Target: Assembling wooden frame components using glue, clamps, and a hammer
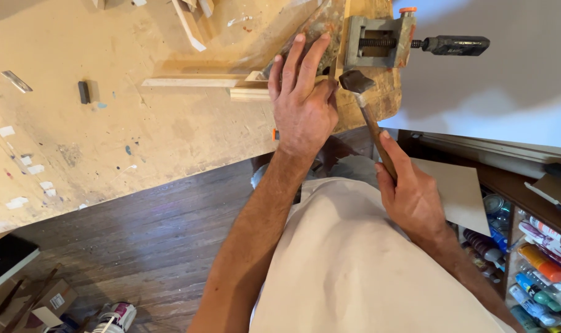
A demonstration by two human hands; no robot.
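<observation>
Hammer (358, 83) head rests against the wood strip (251, 94) at the workbench (138, 135) edge, its handle gripped by the right hand (410, 197). Left hand (302, 105) lies flat, fingers spread, pinning the strip beside a clamp (382, 40). Strip looks positioned; striking appears underway, unfinished.
</observation>
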